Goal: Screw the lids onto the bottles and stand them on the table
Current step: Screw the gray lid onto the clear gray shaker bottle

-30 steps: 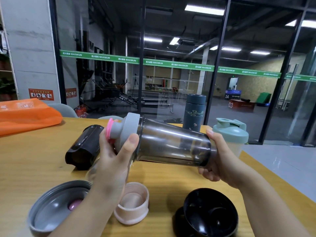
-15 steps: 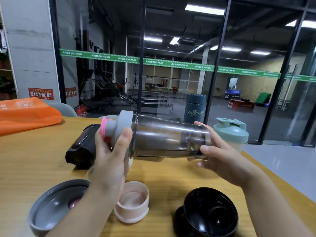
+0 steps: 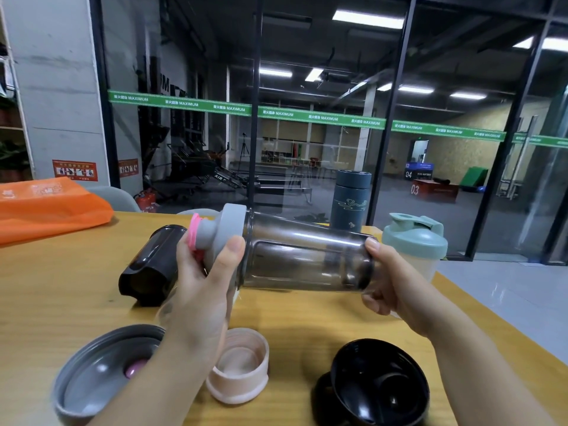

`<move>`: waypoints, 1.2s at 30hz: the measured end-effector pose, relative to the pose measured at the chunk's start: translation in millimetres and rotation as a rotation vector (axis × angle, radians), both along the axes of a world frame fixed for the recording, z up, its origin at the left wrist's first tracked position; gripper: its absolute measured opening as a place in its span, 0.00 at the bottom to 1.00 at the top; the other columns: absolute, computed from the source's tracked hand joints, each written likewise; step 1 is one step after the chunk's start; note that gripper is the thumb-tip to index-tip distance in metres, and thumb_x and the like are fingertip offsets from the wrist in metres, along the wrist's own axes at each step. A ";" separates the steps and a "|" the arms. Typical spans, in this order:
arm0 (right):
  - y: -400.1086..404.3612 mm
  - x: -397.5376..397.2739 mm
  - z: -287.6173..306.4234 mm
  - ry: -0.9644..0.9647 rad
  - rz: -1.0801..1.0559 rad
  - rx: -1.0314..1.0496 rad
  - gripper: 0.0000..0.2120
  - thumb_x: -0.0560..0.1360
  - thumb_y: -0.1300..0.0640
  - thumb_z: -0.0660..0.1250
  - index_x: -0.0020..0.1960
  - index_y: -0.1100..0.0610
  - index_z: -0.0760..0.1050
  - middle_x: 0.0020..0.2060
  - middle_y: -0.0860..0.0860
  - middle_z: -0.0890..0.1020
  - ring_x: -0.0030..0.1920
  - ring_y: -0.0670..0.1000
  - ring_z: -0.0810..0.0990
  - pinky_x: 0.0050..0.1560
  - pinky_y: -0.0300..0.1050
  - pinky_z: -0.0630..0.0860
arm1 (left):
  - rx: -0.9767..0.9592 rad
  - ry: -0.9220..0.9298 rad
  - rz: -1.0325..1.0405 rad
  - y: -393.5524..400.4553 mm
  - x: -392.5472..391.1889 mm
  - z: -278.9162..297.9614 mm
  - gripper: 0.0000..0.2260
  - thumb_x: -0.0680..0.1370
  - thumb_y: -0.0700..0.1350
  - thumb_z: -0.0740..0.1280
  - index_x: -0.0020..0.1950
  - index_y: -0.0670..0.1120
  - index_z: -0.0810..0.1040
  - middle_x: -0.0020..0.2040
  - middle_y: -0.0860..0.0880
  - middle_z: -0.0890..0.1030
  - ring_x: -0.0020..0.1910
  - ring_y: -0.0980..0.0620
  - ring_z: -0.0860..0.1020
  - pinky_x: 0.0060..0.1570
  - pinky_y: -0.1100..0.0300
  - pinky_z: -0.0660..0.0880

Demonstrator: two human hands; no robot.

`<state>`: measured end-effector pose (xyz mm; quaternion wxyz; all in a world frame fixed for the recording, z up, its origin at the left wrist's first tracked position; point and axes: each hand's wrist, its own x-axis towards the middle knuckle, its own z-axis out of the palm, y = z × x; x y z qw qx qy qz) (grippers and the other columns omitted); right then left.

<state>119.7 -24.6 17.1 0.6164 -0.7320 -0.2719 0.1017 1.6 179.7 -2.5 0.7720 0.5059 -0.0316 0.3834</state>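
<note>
The smoky bottle (image 3: 307,259) lay sideways in the air above the table (image 3: 55,287), the left hand (image 3: 199,290) clasping its grey lid (image 3: 227,235) and the right hand (image 3: 390,281) wrapped round its base. The twist would go best with the base held fixed and the lid kept square to the threads until snug. Four bottles showed: this one, a black bottle (image 3: 150,269) lying down, and a navy flask (image 3: 350,199) and a green-lidded shaker (image 3: 415,244) standing; three loose lids lay nearby, one grey (image 3: 98,373), one pink (image 3: 239,370), one black (image 3: 375,382).

Both hands hold the smoky bottle (image 3: 307,259) sideways (grey lid (image 3: 224,235) on).
</note>
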 end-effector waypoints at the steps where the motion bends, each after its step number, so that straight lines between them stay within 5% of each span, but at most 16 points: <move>1: 0.9 -1.8 0.5 0.027 -0.012 -0.007 0.27 0.61 0.31 0.62 0.44 0.53 0.78 0.30 0.55 0.74 0.23 0.50 0.67 0.25 0.39 0.60 | 0.012 0.005 0.010 0.4 0.4 -1.3 0.31 0.60 0.55 0.73 0.62 0.63 0.71 0.60 0.51 0.80 0.62 0.50 0.77 0.67 0.48 0.69; 3: 2.6 -3.6 1.3 0.074 -0.004 -0.031 0.26 0.64 0.29 0.59 0.40 0.51 0.80 0.30 0.59 0.75 0.22 0.51 0.65 0.24 0.38 0.58 | 0.049 0.016 0.025 1.6 0.6 -2.8 0.27 0.60 0.57 0.73 0.58 0.65 0.73 0.58 0.52 0.80 0.62 0.49 0.77 0.67 0.46 0.68; 6: 2.6 -0.9 -1.3 0.161 0.033 -0.102 0.32 0.73 0.30 0.49 0.46 0.54 0.79 0.29 0.61 0.77 0.22 0.51 0.62 0.22 0.36 0.57 | 0.122 0.022 0.043 2.3 2.0 -5.1 0.33 0.62 0.57 0.74 0.66 0.59 0.68 0.64 0.46 0.77 0.65 0.43 0.74 0.67 0.40 0.67; 12: 1.0 0.2 -1.3 0.215 0.062 -0.186 0.34 0.73 0.29 0.46 0.45 0.55 0.78 0.29 0.59 0.77 0.22 0.51 0.65 0.21 0.36 0.61 | 0.130 0.005 0.036 2.1 2.5 -4.8 0.39 0.58 0.62 0.78 0.66 0.60 0.68 0.67 0.43 0.74 0.67 0.40 0.72 0.66 0.38 0.67; 16: 3.8 -1.4 -2.5 0.207 0.103 -0.112 0.35 0.74 0.30 0.44 0.49 0.54 0.79 0.34 0.56 0.82 0.26 0.51 0.71 0.25 0.39 0.65 | 0.119 -0.006 0.035 5.1 4.6 -8.2 0.33 0.62 0.57 0.75 0.65 0.58 0.69 0.66 0.43 0.75 0.66 0.40 0.73 0.66 0.37 0.66; 19: 6.2 -2.6 -0.8 0.107 0.110 0.002 0.30 0.74 0.31 0.54 0.60 0.53 0.74 0.40 0.52 0.83 0.29 0.51 0.76 0.27 0.39 0.68 | 0.068 -0.011 0.034 4.5 5.3 -7.9 0.29 0.62 0.55 0.74 0.62 0.57 0.71 0.62 0.44 0.78 0.64 0.43 0.75 0.67 0.41 0.68; 22: 5.5 -3.8 2.0 -0.024 0.070 0.108 0.29 0.65 0.37 0.66 0.64 0.42 0.70 0.50 0.55 0.82 0.35 0.53 0.80 0.29 0.40 0.72 | -0.010 -0.010 0.007 2.8 4.0 -5.1 0.26 0.62 0.55 0.73 0.59 0.58 0.72 0.63 0.45 0.79 0.63 0.46 0.77 0.65 0.46 0.70; 27: 2.9 -6.2 3.1 -0.088 0.129 0.240 0.32 0.67 0.52 0.70 0.69 0.38 0.66 0.50 0.53 0.82 0.41 0.52 0.81 0.34 0.40 0.74 | -0.098 -0.025 -0.026 0.6 0.8 0.7 0.21 0.70 0.49 0.70 0.63 0.55 0.71 0.63 0.46 0.79 0.62 0.50 0.78 0.64 0.51 0.71; 32: 0.8 -2.9 2.2 -0.122 0.107 0.239 0.40 0.57 0.43 0.78 0.67 0.41 0.69 0.47 0.56 0.82 0.37 0.53 0.80 0.33 0.41 0.75 | -0.108 -0.017 -0.045 0.5 -0.2 2.7 0.25 0.69 0.49 0.73 0.65 0.54 0.71 0.61 0.47 0.81 0.57 0.53 0.80 0.60 0.54 0.74; 36: 1.6 -2.4 0.9 -0.150 0.029 0.177 0.37 0.61 0.40 0.68 0.68 0.49 0.67 0.42 0.58 0.78 0.30 0.49 0.75 0.29 0.41 0.70 | -0.078 -0.021 -0.056 2.1 0.8 1.4 0.24 0.67 0.51 0.72 0.62 0.57 0.72 0.57 0.50 0.82 0.57 0.52 0.80 0.55 0.55 0.77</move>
